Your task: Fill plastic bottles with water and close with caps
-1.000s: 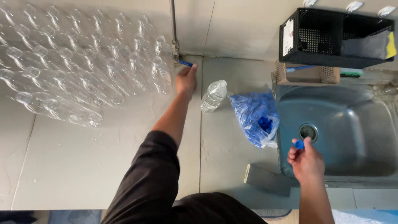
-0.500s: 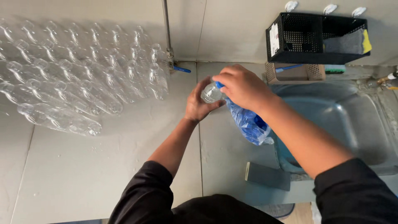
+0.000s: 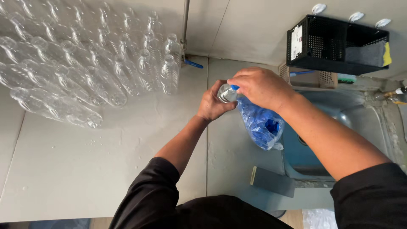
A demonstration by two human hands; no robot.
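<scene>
My left hand [image 3: 213, 103] grips a clear plastic bottle [image 3: 225, 93] above the grey counter, next to the sink. My right hand [image 3: 257, 87] is over the bottle's mouth with a small blue cap [image 3: 234, 87] under its fingers. Just below my right hand lies a clear bag of blue caps [image 3: 262, 123] at the sink's left edge. Most of the bottle is hidden by both hands.
Several empty clear bottles [image 3: 85, 68] stand in rows at the back left of the counter [image 3: 106, 169]. A metal sink [image 3: 335, 123] is on the right, with a black mesh basket [image 3: 337, 42] on the wall above it. A vertical pipe [image 3: 185, 25] runs up the wall.
A second ago my left hand reached toward the bottle rows and my right hand was over the sink. Both have since come together on one bottle by the bag.
</scene>
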